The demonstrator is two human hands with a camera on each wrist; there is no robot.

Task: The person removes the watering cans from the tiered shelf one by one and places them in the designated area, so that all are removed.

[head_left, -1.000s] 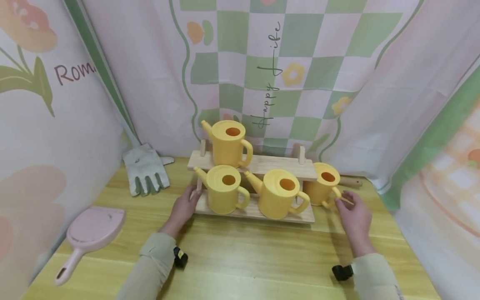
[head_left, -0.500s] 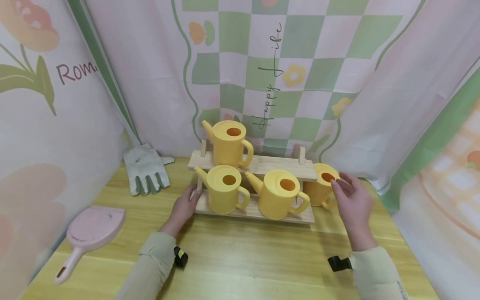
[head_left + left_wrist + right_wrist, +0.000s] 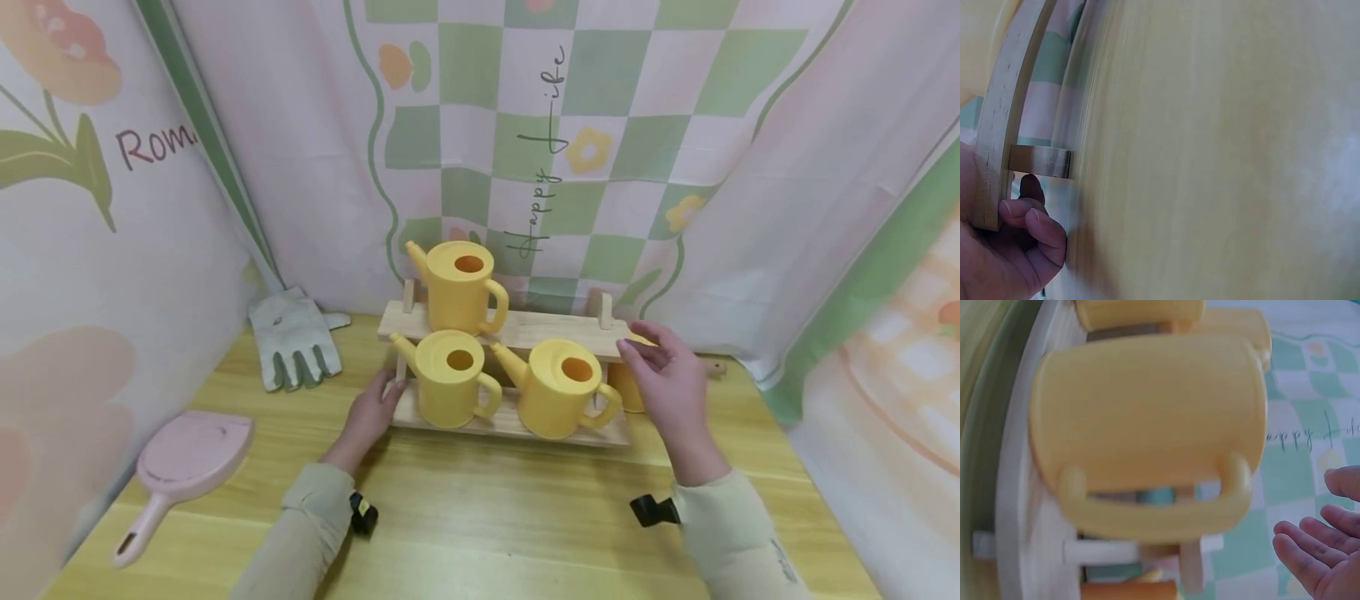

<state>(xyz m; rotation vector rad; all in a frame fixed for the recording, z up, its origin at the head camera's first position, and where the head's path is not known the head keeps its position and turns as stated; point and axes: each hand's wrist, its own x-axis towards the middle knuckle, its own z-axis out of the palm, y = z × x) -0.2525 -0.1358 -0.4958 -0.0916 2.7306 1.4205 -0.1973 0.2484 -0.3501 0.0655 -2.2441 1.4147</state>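
A two-tier wooden shelf (image 3: 558, 331) stands on the table. My left hand (image 3: 369, 417) grips its lower left end; in the left wrist view the fingers curl round the edge of the board (image 3: 996, 134). On the upper tier sits one yellow watering can (image 3: 456, 302). Two more, a left can (image 3: 444, 398) and a right can (image 3: 553, 410), stand on the lower tier, handles to the right. My right hand (image 3: 671, 398) hovers at the upper board's right end, fingers loosely extended and holding nothing. Behind it, a further watering can (image 3: 627, 390) on the table is mostly hidden.
A grey-white work glove (image 3: 294, 340) lies at the back left. Nearer, a pink dustpan (image 3: 193, 454) lies on the wooden table (image 3: 517, 517). Some wooden handle (image 3: 716, 367) pokes out behind my right hand. A checkered curtain (image 3: 525, 108) hangs close behind the shelf.
My right hand has left the handle of the watering can on the table, rising and moving left to the upper board's right end. The left hand keeps its grip on the shelf.
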